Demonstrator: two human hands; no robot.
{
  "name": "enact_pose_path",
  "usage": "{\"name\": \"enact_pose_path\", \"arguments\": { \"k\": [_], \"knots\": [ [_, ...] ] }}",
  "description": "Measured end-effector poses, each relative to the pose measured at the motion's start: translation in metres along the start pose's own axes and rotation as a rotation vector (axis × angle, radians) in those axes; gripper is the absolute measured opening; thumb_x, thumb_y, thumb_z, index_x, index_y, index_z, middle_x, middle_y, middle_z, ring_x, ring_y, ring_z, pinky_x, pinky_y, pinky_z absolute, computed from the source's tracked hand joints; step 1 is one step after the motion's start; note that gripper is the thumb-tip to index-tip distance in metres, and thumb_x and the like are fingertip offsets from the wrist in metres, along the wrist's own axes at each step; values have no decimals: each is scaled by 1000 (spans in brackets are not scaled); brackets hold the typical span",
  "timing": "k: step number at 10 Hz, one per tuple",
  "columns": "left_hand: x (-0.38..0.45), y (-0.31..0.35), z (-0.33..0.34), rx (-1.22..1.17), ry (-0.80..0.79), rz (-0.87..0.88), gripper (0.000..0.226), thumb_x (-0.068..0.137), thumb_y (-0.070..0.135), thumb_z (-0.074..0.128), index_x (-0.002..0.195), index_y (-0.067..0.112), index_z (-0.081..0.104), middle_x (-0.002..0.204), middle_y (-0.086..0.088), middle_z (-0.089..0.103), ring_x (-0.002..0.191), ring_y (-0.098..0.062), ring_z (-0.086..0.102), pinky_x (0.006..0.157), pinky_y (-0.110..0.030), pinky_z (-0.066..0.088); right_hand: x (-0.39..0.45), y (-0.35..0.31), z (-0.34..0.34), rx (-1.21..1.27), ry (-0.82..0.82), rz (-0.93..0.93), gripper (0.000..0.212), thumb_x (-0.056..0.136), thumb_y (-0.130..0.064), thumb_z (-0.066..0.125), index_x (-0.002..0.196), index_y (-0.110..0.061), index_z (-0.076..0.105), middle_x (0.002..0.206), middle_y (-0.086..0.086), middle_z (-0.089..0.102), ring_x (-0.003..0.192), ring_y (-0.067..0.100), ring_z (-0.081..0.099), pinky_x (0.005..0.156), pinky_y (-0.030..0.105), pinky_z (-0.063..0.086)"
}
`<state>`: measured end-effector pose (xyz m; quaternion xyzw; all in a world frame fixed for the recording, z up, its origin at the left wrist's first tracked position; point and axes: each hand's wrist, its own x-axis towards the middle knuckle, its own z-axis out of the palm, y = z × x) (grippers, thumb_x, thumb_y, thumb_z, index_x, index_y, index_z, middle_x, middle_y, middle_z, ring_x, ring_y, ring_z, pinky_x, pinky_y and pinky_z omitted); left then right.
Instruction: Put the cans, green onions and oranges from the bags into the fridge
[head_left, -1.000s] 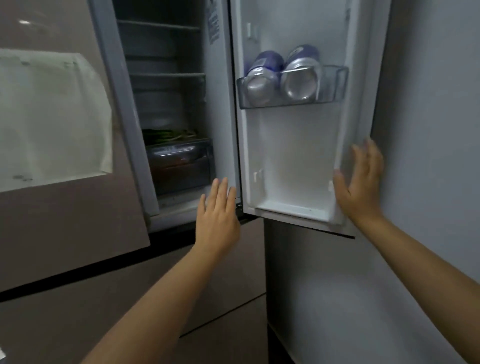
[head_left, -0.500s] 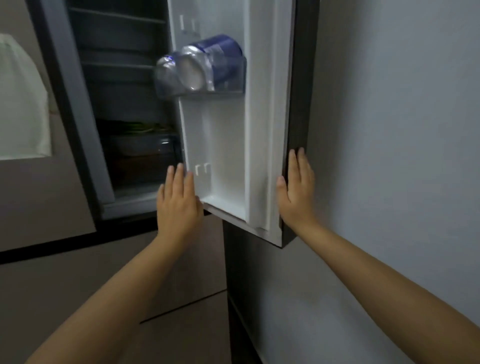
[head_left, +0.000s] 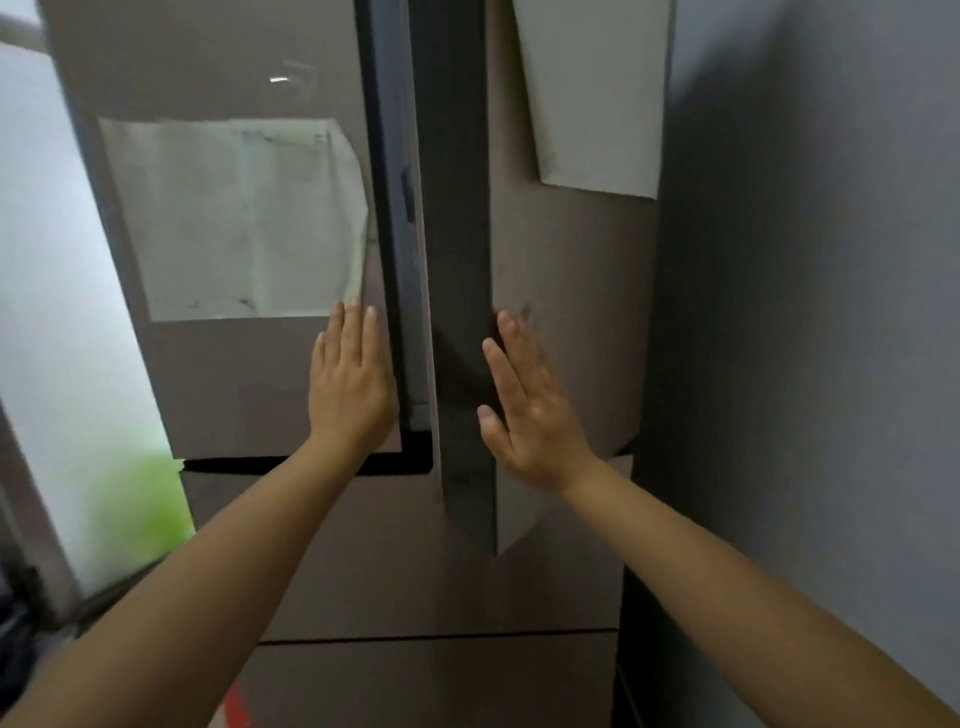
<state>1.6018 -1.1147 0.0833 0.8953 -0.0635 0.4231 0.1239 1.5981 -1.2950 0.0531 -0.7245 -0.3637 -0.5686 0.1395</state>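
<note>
The fridge's right door (head_left: 571, 291) stands a narrow crack ajar, its dark edge facing me. My right hand (head_left: 524, 410) lies flat and open on its outer face near the lower edge. My left hand (head_left: 350, 384) rests flat and open on the lower right part of the left door (head_left: 234, 395), which is closed. Only a thin dark strip (head_left: 395, 208) of the fridge frame shows between the doors. The cans, green onions and oranges are hidden behind the doors.
A white paper sheet (head_left: 234, 223) sticks to the left door and another (head_left: 592, 93) to the right door. A grey wall (head_left: 810, 312) runs close along the right. Lower drawers (head_left: 415, 561) sit beneath. A bright window with a green blur (head_left: 130, 509) is at left.
The right door has swung from wide open to nearly shut under my right hand, hiding the cans and shelves. My left hand has moved onto the left door.
</note>
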Motion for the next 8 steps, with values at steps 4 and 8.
{"name": "enact_pose_path", "arguments": {
  "k": [4,8],
  "knots": [
    [116,-119,105,-2,459,341,59,100,32,14,151,11,-8,159,-2,-14,148,-14,-10,119,-30,-11,41,58,197,-538,88,22,57,97,-33,12,146,-10,-5,156,1,-18,145,15,-11,118,39,-5],
    [122,-125,128,45,635,391,60,99,35,10,148,15,-19,155,5,-28,145,-9,-20,119,-32,-11,86,33,154,-158,269,145,34,89,-22,38,112,-2,55,109,18,67,109,18,48,100,20,30]
  ]
}}
